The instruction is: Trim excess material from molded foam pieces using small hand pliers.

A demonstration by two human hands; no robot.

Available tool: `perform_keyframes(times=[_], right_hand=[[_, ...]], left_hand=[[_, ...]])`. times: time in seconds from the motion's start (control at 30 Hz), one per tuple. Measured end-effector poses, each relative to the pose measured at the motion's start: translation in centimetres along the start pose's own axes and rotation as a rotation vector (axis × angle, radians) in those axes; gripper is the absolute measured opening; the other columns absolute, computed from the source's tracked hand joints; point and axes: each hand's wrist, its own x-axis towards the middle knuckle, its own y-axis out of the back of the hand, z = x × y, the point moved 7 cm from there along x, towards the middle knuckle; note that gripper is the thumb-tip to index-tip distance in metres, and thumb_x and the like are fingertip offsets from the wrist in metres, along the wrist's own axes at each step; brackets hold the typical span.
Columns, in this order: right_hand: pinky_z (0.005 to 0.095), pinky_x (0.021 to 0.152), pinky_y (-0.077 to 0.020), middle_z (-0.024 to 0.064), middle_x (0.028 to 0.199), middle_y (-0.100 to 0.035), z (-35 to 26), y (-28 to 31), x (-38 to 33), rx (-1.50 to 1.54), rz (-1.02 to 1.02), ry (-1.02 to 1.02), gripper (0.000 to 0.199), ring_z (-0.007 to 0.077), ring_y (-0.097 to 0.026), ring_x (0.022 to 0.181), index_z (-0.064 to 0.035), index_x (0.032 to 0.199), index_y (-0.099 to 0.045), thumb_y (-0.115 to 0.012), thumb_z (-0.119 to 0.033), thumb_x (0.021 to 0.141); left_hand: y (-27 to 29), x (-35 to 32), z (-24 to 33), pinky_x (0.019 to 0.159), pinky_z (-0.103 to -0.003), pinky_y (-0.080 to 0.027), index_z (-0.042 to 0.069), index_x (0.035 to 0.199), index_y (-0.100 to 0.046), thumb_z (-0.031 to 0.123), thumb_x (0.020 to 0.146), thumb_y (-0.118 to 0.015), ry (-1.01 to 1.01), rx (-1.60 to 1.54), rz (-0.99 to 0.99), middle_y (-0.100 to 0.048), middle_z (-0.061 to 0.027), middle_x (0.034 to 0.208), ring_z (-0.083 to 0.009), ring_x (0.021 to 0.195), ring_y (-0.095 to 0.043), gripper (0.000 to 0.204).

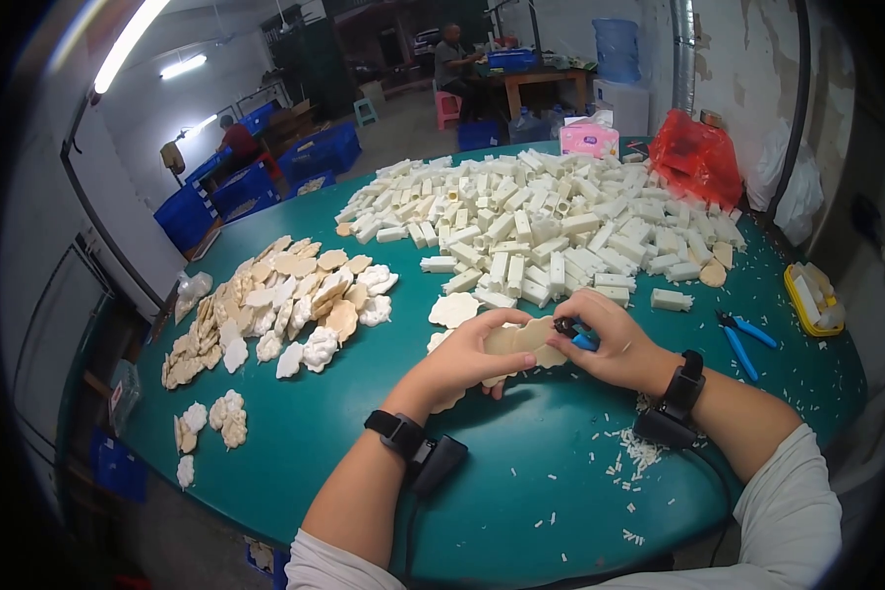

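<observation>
My left hand (pixel 460 356) is closed round a cream, scalloped flat plastic piece (pixel 517 339), holding it above the green table. Closed on blue-handled nippers (pixel 584 341), my right hand (pixel 615 339) brings their dark head against the right edge of that piece. Whether the jaws are open or shut is too small to tell. Another pale scalloped piece (pixel 454 310) lies just beyond my left hand. Partly hidden by the hands, more pale pieces lie beneath them. Each wrist wears a black strap with a small device.
A heap of white rectangular tubes (pixel 521 221) covers the far table (pixel 295 442). Scalloped pieces (pixel 295 295) pile up at left. Right of my hand lie spare blue nippers (pixel 739 344), a yellow box (pixel 814 298) and trimmed scraps (pixel 639 452). A red bag (pixel 696 162) stands behind. Two people sit farther back.
</observation>
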Motion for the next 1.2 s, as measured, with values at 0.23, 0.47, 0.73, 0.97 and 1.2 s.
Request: perform_keyframes(times=[0.23,0.47,0.73,0.97,1.2], right_hand=[[0.0345,0.081,-0.0506,0.0094,0.104,-0.064,0.6,-0.3,-0.2,0.072,-0.025,-0.106,0.029,0.0232,-0.063,0.093,-0.0057,0.115,-0.059,-0.075,-0.013,0.091],[0.0298,0.083,-0.0485,0.006,0.11,-0.063,0.1,0.3,-0.1,0.029,-0.02,0.008,0.029,0.0179,-0.06,0.096,-0.0083,0.117,-0.059,-0.068,-0.003,0.09],[0.0297,0.079,-0.048,0.0059,0.109,-0.063,0.2,-0.3,0.0,0.027,0.019,-0.018,0.028,0.0187,-0.061,0.096,-0.0087,0.114,-0.059,-0.069,-0.003,0.089],[0.0325,0.078,-0.0495,0.0069,0.1,-0.064,0.2,0.7,-0.1,-0.03,0.064,0.022,0.025,0.0226,-0.062,0.092,-0.0074,0.11,-0.06,-0.073,-0.004,0.088],[0.0444,0.09,-0.0456,0.0114,0.107,-0.063,0.5,0.0,0.0,0.049,0.051,0.154,0.035,0.0337,-0.06,0.104,-0.0071,0.115,-0.059,-0.072,-0.015,0.084]], left_hand=[[1.0,0.0,-0.2,0.043,-0.028,-0.048,0.003,0.127,-0.056,0.014,0.086,-0.079,-0.022,-0.226,0.025,-0.068,-0.0125,0.094,-0.0162,0.063,-0.064,0.048],[1.5,0.4,-0.6,0.044,-0.028,-0.047,0.005,0.13,-0.052,0.014,0.086,-0.08,-0.034,-0.311,0.075,-0.068,-0.0128,0.096,-0.0164,0.061,-0.063,0.053],[1.4,-0.2,-0.8,0.042,-0.03,-0.049,0.006,0.126,-0.054,0.01,0.086,-0.077,0.015,-0.197,0.034,-0.066,-0.0132,0.093,-0.0174,0.053,-0.061,0.046],[0.8,0.6,-0.2,0.044,-0.03,-0.047,0.003,0.129,-0.055,0.013,0.088,-0.074,0.009,-0.23,0.037,-0.067,-0.0124,0.092,-0.0174,0.055,-0.061,0.046],[2.4,0.3,-1.2,0.043,-0.033,-0.055,0.002,0.133,-0.048,0.01,0.089,-0.072,-0.096,-0.203,0.126,-0.066,-0.0185,0.105,-0.026,0.072,-0.069,0.051]])
